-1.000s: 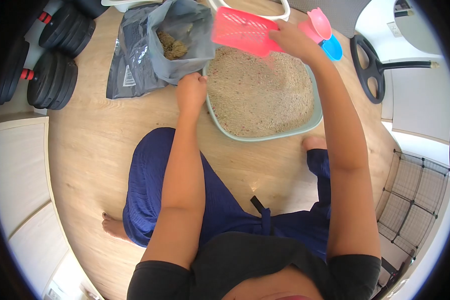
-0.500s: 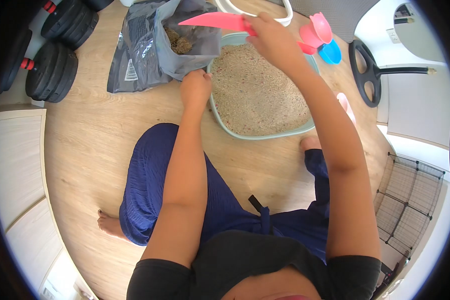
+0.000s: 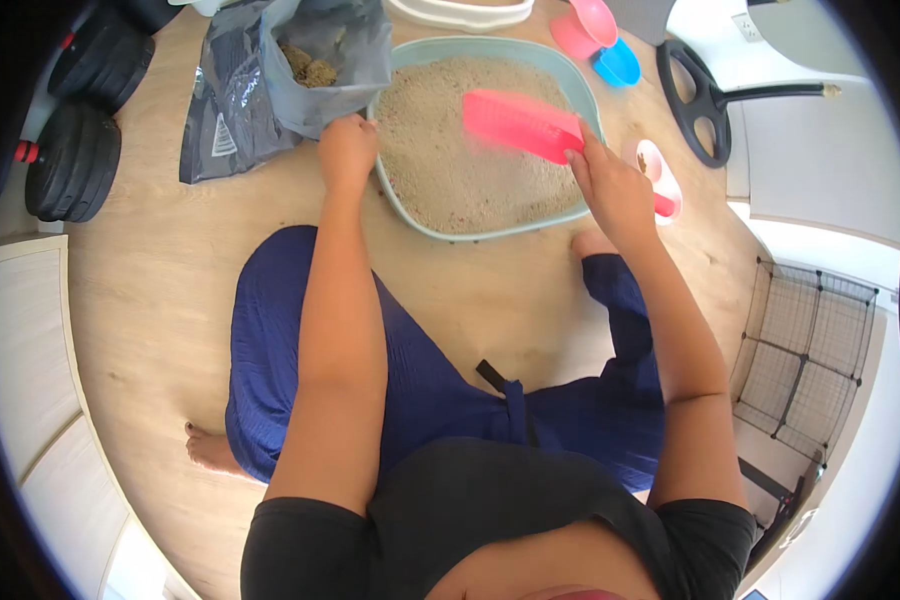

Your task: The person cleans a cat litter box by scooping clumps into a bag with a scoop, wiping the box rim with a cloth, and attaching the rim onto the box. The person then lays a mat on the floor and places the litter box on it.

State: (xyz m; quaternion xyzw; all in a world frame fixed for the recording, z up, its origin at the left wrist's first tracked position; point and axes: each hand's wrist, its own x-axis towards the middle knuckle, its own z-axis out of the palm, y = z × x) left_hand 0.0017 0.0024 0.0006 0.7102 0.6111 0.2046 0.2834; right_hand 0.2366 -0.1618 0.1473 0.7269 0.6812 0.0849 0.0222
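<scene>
My right hand (image 3: 615, 190) grips the handle end of a pink litter scoop (image 3: 520, 122), whose blade hangs over the litter. Beneath it is a pale green litter box (image 3: 450, 237) holding grainy beige cat litter (image 3: 450, 170) with reddish specks. My left hand (image 3: 348, 152) is closed on the lower rim of a grey plastic bag (image 3: 355, 85), close to the box's left edge. Brown clumps (image 3: 310, 68) lie inside the bag's open mouth. The scoop's blade is blurred, so I cannot tell whether it carries anything.
Pink (image 3: 582, 30) and blue scoops (image 3: 617, 64) lie beyond the box's right corner. A pale pink holder (image 3: 656, 180) sits right of my right hand. Black dumbbells (image 3: 75, 160) stand at left. A white frame (image 3: 460, 14) lies behind the box, a wire panel (image 3: 805, 355) at right.
My right hand has brought the scoop from beside the bag's mouth back over the litter, towards the right and nearer me. My left hand still holds the bag. The whole view has shifted slightly.
</scene>
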